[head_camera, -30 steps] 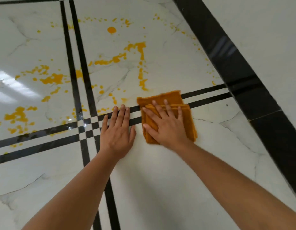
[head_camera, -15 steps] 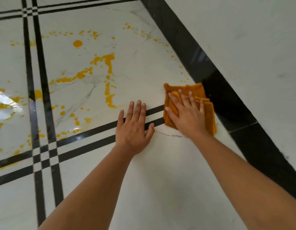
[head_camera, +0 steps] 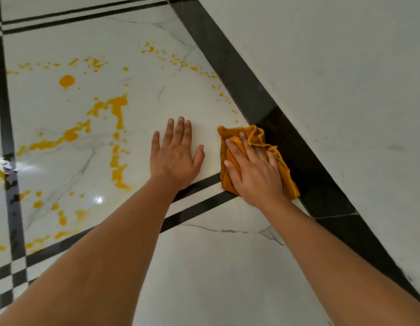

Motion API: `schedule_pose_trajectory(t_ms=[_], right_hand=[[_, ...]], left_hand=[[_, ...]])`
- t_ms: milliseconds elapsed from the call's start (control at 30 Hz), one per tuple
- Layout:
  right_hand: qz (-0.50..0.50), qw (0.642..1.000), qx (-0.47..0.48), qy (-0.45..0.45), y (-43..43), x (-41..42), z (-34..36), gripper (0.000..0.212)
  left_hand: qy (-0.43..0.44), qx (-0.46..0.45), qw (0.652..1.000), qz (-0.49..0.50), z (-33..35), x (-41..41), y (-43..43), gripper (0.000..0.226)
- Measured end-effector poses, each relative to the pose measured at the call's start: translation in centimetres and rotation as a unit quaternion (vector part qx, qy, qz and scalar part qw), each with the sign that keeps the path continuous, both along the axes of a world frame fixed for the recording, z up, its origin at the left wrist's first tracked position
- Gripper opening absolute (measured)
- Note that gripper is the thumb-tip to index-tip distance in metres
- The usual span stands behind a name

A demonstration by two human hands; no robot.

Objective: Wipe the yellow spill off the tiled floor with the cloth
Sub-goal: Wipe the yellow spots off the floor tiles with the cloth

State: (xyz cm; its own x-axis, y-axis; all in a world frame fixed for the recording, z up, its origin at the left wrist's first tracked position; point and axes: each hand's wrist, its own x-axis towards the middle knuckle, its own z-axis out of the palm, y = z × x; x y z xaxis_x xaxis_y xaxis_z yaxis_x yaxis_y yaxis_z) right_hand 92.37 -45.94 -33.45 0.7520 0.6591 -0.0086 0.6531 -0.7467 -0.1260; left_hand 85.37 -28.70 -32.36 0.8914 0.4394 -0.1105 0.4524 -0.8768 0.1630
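The yellow spill [head_camera: 116, 128] lies in streaks and drops across the white marble floor tile [head_camera: 143, 90], mostly left of my hands, with small drops [head_camera: 224, 96] along the black border. An orange cloth [head_camera: 251, 135] lies bunched against that border. My right hand [head_camera: 253, 170] presses flat on the cloth with straight fingers. My left hand [head_camera: 175, 154] rests flat on the bare tile just left of the cloth, fingers spread, holding nothing.
A wide black border strip [head_camera: 263, 107] runs diagonally on the right, with plain white floor [head_camera: 345, 90] beyond it. Thin black double lines [head_camera: 199, 196] cross under my wrists. A glossy wet patch [head_camera: 6, 165] shines at the far left.
My right hand has pushed the cloth forward and to the right, up against the black border, and its front edge has bunched. My left hand has moved forward onto the tile past the double lines.
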Motion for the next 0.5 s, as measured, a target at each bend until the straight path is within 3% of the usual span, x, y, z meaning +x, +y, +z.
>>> schedule_pose_trajectory(t_ms=[167, 367, 500], right_hand=[[0.020, 1.000, -0.001, 0.009, 5.3, 3.8, 0.3, 0.061], [0.001, 1.000, -0.002, -0.008, 2.9, 1.8, 0.0, 0.057], [0.019, 0.999, -0.027, 0.017, 7.3, 5.3, 0.6, 0.062]], left_hand=[[-0.020, -0.007, 1.000, 0.005, -1.2, -0.2, 0.3, 0.074], [-0.038, -0.017, 0.999, 0.005, -1.2, -0.1, 0.3, 0.075], [-0.038, -0.017, 0.999, 0.002, -1.3, -0.1, 0.4, 0.074]])
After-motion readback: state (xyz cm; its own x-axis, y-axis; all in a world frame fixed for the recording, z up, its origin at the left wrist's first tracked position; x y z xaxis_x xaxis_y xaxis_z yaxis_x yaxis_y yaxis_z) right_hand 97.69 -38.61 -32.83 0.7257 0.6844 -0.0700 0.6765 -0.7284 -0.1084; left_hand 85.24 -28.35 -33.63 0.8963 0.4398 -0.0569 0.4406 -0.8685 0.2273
